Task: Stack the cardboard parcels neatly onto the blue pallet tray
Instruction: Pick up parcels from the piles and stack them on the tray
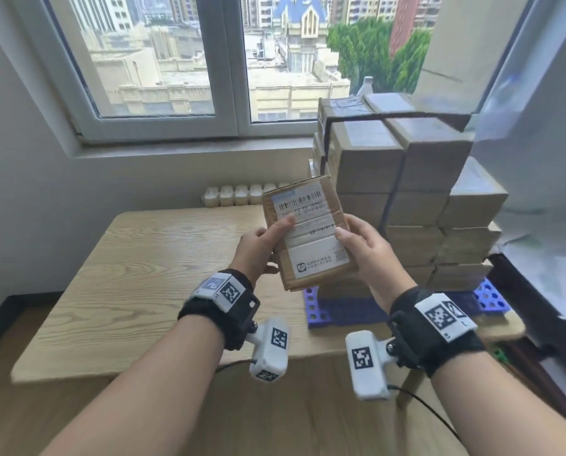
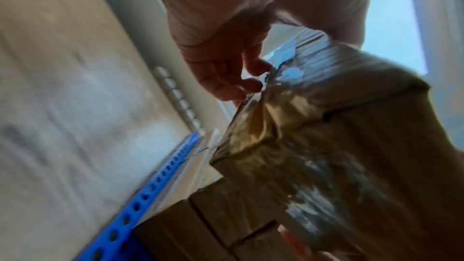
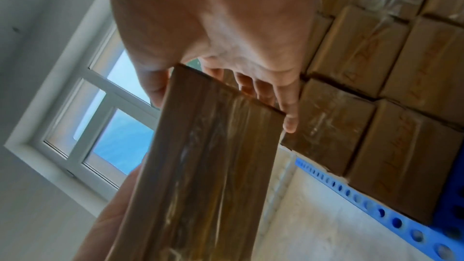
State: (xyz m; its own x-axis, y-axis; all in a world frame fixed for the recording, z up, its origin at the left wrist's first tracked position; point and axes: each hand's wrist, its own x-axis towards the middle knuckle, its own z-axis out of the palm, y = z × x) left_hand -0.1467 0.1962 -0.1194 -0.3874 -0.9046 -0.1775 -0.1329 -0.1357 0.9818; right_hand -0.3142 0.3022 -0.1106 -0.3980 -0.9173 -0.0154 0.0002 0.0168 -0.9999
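Note:
I hold a flat cardboard parcel (image 1: 308,232) with a white shipping label in the air over the table, tilted, just left of the stack. My left hand (image 1: 266,245) grips its left edge, thumb on the label. My right hand (image 1: 362,245) grips the right edge. The blue pallet tray (image 1: 340,315) lies on the table's right end under a tall stack of parcels (image 1: 406,192). In the left wrist view the parcel (image 2: 339,166) hangs above the tray (image 2: 140,201). In the right wrist view my right hand's fingers (image 3: 288,106) curl behind the parcel (image 3: 200,166), close to the stack (image 3: 376,106).
The wooden table (image 1: 143,274) stands under a window (image 1: 176,60), with a white radiator (image 1: 242,194) behind it. White sheeting (image 1: 538,225) hangs right of the stack. A bottle (image 1: 367,87) shows behind the stack's top.

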